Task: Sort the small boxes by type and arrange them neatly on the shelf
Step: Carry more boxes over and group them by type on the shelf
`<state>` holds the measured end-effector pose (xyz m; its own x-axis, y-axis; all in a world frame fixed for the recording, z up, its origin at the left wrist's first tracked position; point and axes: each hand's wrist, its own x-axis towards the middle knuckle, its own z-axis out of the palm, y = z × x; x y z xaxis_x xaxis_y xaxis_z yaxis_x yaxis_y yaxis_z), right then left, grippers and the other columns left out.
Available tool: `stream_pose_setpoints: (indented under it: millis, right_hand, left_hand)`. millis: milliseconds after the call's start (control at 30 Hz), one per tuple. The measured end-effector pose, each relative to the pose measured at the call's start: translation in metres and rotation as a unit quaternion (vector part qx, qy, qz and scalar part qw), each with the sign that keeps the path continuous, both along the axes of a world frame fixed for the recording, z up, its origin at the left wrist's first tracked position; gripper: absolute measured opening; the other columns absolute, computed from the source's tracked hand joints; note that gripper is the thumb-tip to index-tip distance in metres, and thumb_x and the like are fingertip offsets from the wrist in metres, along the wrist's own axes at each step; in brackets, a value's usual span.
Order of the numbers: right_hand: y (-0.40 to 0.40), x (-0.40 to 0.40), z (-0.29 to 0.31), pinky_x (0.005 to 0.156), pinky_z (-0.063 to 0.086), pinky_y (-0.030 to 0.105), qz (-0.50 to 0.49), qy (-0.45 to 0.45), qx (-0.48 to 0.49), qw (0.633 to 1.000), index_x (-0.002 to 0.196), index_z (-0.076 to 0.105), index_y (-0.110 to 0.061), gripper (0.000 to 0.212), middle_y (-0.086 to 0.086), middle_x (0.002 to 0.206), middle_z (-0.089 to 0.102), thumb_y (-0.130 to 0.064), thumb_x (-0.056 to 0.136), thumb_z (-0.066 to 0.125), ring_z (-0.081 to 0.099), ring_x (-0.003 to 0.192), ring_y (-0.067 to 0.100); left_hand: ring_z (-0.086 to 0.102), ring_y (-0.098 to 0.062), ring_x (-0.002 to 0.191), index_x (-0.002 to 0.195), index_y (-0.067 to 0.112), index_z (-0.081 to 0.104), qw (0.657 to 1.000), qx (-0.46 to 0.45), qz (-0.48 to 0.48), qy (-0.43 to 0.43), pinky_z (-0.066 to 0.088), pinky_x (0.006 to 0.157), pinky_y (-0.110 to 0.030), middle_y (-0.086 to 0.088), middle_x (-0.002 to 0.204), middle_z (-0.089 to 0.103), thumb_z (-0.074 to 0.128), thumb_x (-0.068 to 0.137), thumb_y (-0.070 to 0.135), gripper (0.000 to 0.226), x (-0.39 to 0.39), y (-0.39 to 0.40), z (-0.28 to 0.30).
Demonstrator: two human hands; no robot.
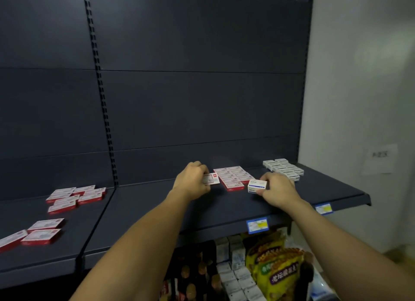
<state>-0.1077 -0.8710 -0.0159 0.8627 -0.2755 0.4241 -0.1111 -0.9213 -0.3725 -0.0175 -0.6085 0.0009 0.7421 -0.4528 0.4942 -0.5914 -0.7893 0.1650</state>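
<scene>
My left hand (194, 179) holds a flat red-and-white box (212, 179) just left of a neat block of the same red-and-white boxes (233, 177) on the dark shelf (224, 208). A small white-and-blue box (257, 186) is pinched in my right hand (277, 188), right of that block. Behind my right hand, a row of white boxes (284, 167) stands at the back right of the shelf. Several loose red-and-white boxes (76, 197) lie on the shelf section to the left, with more (40, 232) near its front edge.
Price tags (257, 225) hang on the shelf's front lip. Below the shelf are yellow snack bags (276, 264) and small white cartons (235, 276). A dark back panel rises behind the shelf, and a white wall (363, 98) with a paper note stands to the right.
</scene>
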Motion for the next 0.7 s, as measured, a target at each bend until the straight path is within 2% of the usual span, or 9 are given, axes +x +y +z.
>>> stream_pose_setpoints:
  millis: [233, 433, 600, 700]
  right_hand:
    - [-0.048, 0.054, 0.011, 0.093, 0.042, 0.038, -0.007, 0.003, 0.000, 1.000, 0.096, 0.066, -0.029, 0.021, -0.004, 0.102, 0.070, -0.035, 0.079, 0.075, 0.060, 0.106, 0.023]
    - [-0.069, 0.098, 0.013, 0.100, 0.040, 0.039, -0.007, 0.024, -0.026, 0.999, 0.109, 0.065, -0.027, 0.031, -0.003, 0.111, 0.067, -0.038, 0.081, 0.073, 0.056, 0.113, 0.022]
    - [-0.083, 0.130, 0.010, 0.098, 0.037, 0.038, 0.010, 0.019, -0.034, 0.999, 0.110, 0.065, -0.029, 0.031, -0.004, 0.113, 0.067, -0.039, 0.081, 0.072, 0.057, 0.112, 0.021]
    - [-0.095, 0.146, 0.008, 0.097, 0.036, 0.037, 0.025, 0.017, -0.037, 0.999, 0.111, 0.064, -0.030, 0.031, -0.004, 0.115, 0.066, -0.038, 0.082, 0.071, 0.056, 0.114, 0.021]
  left_hand:
    - [0.050, -0.015, 0.110, 0.115, 0.020, 0.063, 1.000, -0.015, -0.016, 0.006, 0.052, 0.086, -0.037, 0.006, 0.112, 0.053, 0.074, 0.080, 0.035, 0.040, 0.056, -0.054, -0.004]
    - [0.051, -0.014, 0.107, 0.112, 0.022, 0.063, 0.999, -0.039, -0.012, 0.023, 0.052, 0.087, -0.037, 0.010, 0.106, 0.051, 0.078, 0.077, 0.048, 0.046, 0.098, -0.071, -0.006]
    - [0.051, -0.012, 0.103, 0.110, 0.024, 0.063, 0.998, -0.040, 0.015, 0.042, 0.052, 0.085, -0.036, 0.010, 0.105, 0.049, 0.080, 0.076, 0.050, 0.046, 0.120, -0.081, -0.003]
    - [0.052, -0.015, 0.105, 0.112, 0.023, 0.063, 0.998, -0.031, 0.037, 0.047, 0.052, 0.086, -0.038, 0.009, 0.106, 0.050, 0.080, 0.078, 0.042, 0.042, 0.127, -0.091, -0.002]
